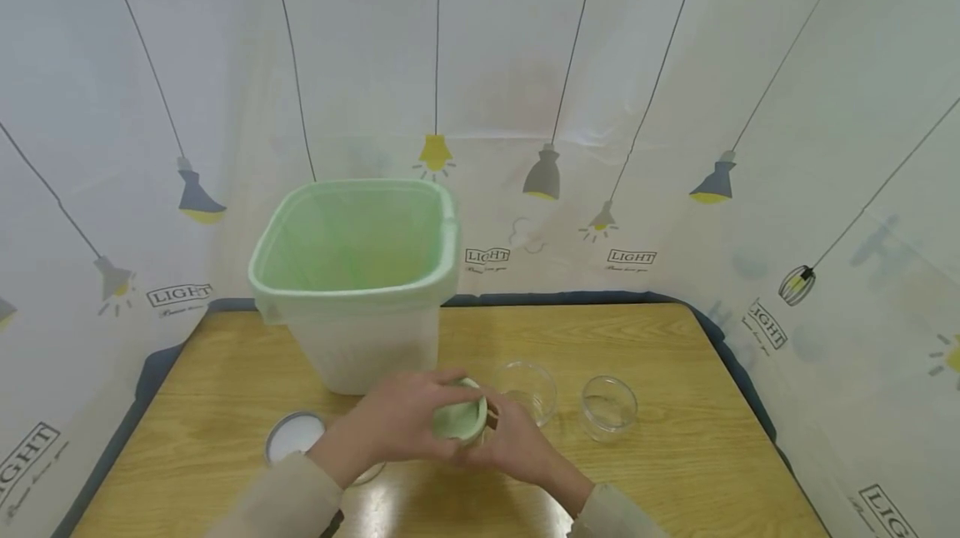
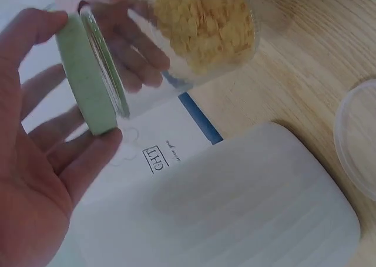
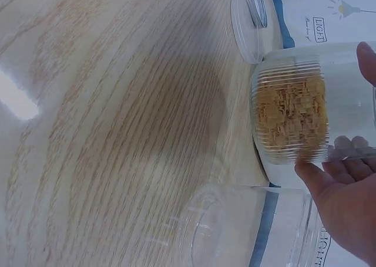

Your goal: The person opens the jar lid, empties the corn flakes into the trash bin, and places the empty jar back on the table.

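My left hand (image 1: 397, 421) grips a round, pale green lid (image 2: 88, 73), fingers and thumb spread around its rim. The lid is at the mouth of a clear, ribbed jar (image 3: 291, 117); whether it is seated or slightly apart, I cannot tell. Yellow-orange flakes (image 2: 205, 29), like cornflakes, fill part of the jar, which tilts in the air above the table. My right hand (image 1: 517, 445) holds the jar's side, its thumb and fingers around the clear wall. In the head view, both hands hide most of the jar.
A tall white bin with a green rim (image 1: 262, 280) stands behind my left hand. Two clear round containers (image 1: 609, 409) sit at right on the wooden table (image 1: 705, 455). A white disc with a metallic rim (image 1: 296, 434) lies at left, beside a partly hidden clear round piece (image 1: 369, 474).
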`<action>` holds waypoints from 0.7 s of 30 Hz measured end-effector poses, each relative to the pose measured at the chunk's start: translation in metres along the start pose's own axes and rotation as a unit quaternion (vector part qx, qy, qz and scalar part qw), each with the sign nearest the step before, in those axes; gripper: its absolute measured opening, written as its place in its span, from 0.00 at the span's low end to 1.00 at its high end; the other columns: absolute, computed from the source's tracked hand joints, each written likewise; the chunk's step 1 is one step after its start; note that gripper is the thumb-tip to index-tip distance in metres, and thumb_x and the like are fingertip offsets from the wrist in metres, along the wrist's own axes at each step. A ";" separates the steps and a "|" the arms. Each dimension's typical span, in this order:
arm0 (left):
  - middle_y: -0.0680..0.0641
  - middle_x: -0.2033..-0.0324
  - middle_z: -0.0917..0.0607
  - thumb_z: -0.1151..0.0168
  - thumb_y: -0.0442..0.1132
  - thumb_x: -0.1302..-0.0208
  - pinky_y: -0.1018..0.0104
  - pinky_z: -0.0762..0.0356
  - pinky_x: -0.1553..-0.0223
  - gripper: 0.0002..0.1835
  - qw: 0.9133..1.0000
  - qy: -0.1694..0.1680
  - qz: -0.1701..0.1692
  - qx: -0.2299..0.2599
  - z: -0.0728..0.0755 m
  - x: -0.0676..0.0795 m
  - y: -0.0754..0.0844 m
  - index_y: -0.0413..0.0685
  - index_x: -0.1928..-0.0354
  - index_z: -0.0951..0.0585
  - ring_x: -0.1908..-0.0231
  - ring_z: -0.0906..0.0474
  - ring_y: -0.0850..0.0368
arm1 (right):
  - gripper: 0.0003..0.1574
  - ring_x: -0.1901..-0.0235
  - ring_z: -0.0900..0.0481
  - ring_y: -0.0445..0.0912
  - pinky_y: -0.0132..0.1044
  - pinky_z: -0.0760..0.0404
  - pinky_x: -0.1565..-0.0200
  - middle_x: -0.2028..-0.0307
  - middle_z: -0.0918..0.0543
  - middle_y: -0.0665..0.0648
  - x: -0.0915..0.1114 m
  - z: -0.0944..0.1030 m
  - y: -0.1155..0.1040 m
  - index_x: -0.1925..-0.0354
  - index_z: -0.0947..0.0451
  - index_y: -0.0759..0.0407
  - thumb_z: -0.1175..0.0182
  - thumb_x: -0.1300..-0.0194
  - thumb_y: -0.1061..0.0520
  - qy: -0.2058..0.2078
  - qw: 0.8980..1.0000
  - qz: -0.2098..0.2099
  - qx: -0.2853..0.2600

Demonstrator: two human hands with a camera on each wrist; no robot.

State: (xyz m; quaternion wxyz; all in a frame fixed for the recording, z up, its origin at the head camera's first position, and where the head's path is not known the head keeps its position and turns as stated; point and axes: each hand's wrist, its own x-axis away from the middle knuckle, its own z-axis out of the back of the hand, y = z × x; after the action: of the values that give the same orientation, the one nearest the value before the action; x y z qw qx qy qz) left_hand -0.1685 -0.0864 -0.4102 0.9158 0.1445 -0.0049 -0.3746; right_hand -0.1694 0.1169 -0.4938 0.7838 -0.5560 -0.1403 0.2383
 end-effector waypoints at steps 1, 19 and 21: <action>0.49 0.38 0.22 0.32 0.59 0.49 0.52 0.19 0.46 0.31 1.000 0.008 0.011 -0.008 0.000 0.000 0.003 0.67 0.40 0.22 0.45 0.19 0.49 | 0.45 0.34 0.30 0.49 0.53 0.28 0.34 0.35 0.27 0.44 -0.001 0.000 0.000 0.34 0.33 0.41 0.26 0.48 0.46 0.003 1.000 0.004 0.001; 0.49 0.26 0.39 0.28 0.42 0.47 0.37 0.40 0.30 0.38 0.982 -0.061 -0.033 0.174 0.002 0.001 -0.008 0.68 0.33 0.29 0.26 0.46 0.43 | 0.44 0.40 0.25 0.45 0.55 0.27 0.35 0.41 0.22 0.42 0.000 0.002 0.000 0.37 0.30 0.37 0.23 0.52 0.50 -0.007 1.000 0.008 -0.024; 0.49 0.28 0.36 0.27 0.40 0.49 0.39 0.35 0.32 0.38 0.986 -0.057 -0.034 0.156 0.000 0.000 -0.009 0.70 0.34 0.27 0.28 0.39 0.45 | 0.45 0.39 0.25 0.46 0.56 0.27 0.36 0.41 0.22 0.42 0.000 0.001 -0.001 0.37 0.30 0.37 0.23 0.52 0.50 -0.007 1.000 0.007 -0.022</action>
State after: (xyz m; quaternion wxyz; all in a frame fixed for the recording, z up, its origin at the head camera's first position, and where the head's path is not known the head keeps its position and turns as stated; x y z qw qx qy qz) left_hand -0.1750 -0.0926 -0.4122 0.8670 0.2640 -0.1102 -0.4080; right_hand -0.1698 0.1179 -0.4928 0.7689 -0.5721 -0.1471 0.2445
